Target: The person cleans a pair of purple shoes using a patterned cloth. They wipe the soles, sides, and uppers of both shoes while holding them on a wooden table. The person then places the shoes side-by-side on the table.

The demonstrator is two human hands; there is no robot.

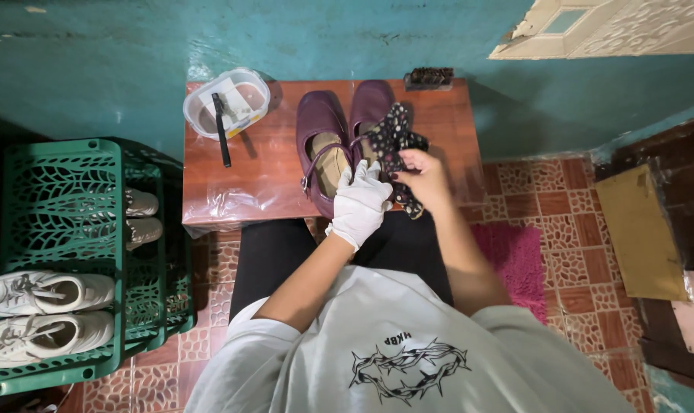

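Two purple strap shoes stand side by side on a small wooden table covered in clear plastic. My left hand, in a white glove, rests on the heel end of the shoes, fingers on the right shoe's rim. My right hand, bare, grips a dark spotted cloth that lies over the right shoe.
A clear plastic tub with a black-handled brush across it sits at the table's back left. A small brush lies at the back right. A green plastic rack with white sneakers stands left. A pink mat lies right.
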